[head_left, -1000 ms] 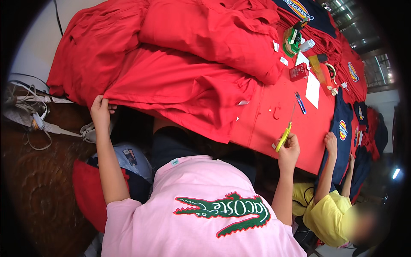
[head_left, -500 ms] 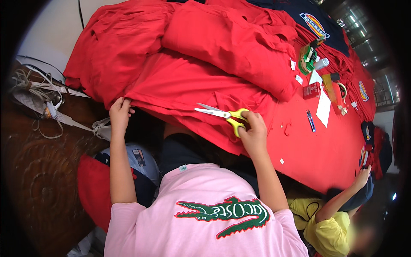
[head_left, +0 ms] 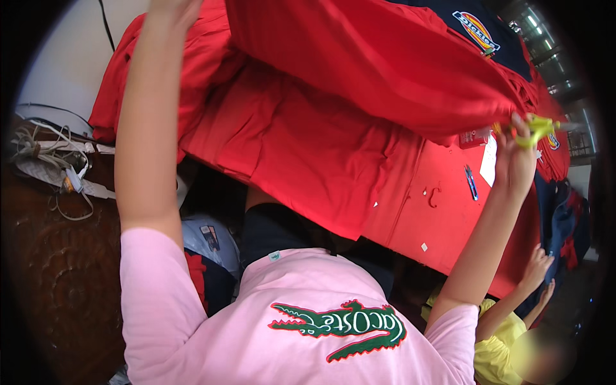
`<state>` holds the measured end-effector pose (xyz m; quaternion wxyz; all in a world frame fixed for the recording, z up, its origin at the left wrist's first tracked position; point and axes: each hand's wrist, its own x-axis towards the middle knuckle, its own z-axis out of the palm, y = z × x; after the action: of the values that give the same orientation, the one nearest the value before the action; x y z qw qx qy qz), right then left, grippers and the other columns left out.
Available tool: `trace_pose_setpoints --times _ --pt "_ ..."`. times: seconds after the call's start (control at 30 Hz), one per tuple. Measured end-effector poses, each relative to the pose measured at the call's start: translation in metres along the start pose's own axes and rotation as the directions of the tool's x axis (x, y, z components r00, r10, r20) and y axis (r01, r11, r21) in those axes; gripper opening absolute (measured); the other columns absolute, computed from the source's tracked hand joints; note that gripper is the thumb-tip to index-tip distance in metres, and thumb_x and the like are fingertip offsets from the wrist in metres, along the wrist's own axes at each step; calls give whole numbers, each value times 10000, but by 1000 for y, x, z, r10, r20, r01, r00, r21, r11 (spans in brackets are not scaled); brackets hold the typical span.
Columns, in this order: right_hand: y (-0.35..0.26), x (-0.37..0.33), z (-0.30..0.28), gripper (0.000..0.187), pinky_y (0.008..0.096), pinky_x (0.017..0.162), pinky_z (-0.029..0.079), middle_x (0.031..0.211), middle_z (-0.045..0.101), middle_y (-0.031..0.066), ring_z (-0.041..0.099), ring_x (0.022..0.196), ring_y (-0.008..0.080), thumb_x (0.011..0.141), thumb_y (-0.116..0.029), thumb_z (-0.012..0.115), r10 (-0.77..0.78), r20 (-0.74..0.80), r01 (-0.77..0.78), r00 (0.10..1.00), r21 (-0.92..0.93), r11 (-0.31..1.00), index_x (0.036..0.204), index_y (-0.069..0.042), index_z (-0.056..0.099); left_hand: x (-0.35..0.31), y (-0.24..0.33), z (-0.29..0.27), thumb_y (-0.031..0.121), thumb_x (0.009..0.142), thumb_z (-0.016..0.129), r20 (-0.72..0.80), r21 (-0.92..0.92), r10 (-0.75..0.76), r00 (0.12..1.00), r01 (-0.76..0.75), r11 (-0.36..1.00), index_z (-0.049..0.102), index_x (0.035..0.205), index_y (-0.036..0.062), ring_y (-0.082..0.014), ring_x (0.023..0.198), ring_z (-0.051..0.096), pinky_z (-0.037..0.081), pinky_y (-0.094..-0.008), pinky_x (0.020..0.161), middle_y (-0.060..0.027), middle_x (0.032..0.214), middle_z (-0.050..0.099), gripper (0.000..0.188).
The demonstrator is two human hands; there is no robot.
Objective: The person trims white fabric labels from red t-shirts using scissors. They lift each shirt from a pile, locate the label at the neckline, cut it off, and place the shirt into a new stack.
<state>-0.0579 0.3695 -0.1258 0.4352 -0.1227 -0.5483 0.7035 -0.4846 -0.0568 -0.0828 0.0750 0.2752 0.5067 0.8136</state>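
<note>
My left hand (head_left: 172,9) is raised to the upper edge, where its fingers are cut off from sight. A red garment (head_left: 359,70) hangs lifted in a broad sheet between my two raised arms. At its right end my right hand (head_left: 515,160) is closed, with the yellow-handled scissors (head_left: 539,130) in it and the garment's edge at its fingers. The blades point away to the right and are blurred. Under the lifted sheet another layer of red cloth (head_left: 308,147) lies spread on the table, its near edge hanging toward my lap.
A blue thread snipper (head_left: 471,183), a red box (head_left: 473,138) and white paper (head_left: 488,163) lie on the red tabletop (head_left: 443,218). Tangled cables (head_left: 54,147) lie at far left. At lower right, a person in yellow (head_left: 507,340) handles dark cloth (head_left: 553,212).
Both my hands have risen and spread apart, the left up, the right up and rightward with the scissors. The red garment has been lifted off the pile, hiding the green tool holder.
</note>
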Motion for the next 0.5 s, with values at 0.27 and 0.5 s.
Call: trace_pose_setpoints --times 0.27,0.5 --pt "153 118 6 282 412 841 595 1126 679 168 719 926 291 901 5 687 -708 9 463 706 -762 452 1159 49 580 61 -175 98 418 1086 534 201 853 477 855 -392 344 731 1236 75 -367 1343 616 483 -451 1103 -250 1387 669 424" --pt "187 55 11 481 433 896 558 1092 749 206 740 1011 334 909 -218 771 -238 21 136 971 -866 481 1314 8 645 35 -249 76 501 1126 367 239 956 -305 922 -278 -94 421 1646 210 -424 1631 159 206 -574 1296 -167 1774 200 598"
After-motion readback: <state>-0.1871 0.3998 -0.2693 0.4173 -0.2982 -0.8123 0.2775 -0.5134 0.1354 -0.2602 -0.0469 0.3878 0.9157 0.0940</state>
